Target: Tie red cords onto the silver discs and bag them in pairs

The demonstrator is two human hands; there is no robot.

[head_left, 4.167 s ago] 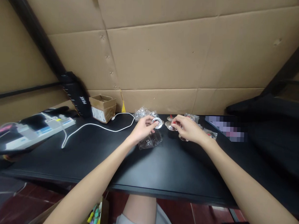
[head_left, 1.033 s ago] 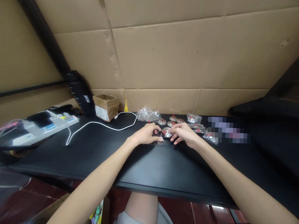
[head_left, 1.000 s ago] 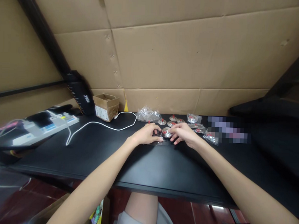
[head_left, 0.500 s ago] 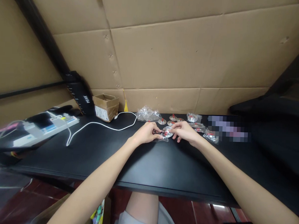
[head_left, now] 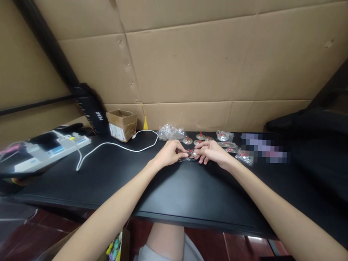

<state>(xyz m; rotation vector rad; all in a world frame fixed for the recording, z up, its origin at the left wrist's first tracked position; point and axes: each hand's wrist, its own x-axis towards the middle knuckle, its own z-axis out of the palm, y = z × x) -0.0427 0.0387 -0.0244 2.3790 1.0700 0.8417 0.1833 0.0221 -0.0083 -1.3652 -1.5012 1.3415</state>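
Observation:
Between my two hands is a small metal finger cymbal (head_left: 192, 155) with a red loop, tilted nearly flat. My right hand (head_left: 209, 151) pinches its right edge, the other fingers curled below. My left hand (head_left: 169, 152) is closed on a clear plastic bag (head_left: 184, 159) at the cymbal's left side; how far the bag covers the cymbal I cannot tell. Just behind lie several loose finger cymbals with red loops, among them one cymbal (head_left: 187, 140) to the left and another cymbal (head_left: 200, 136) farther back.
Bagged cymbals (head_left: 244, 157) lie right of my hands, and crumpled clear bags (head_left: 172, 132) lie behind the left one. A cardboard box (head_left: 122, 125), a white cable (head_left: 113, 143) and a power strip (head_left: 53, 153) are on the black table (head_left: 194, 196). Cardboard (head_left: 182, 70) walls the back.
The cymbal between my hands has tipped from facing me to lying nearly flat. My right hand's fingers have closed in on it, while my left hand stays about where it was.

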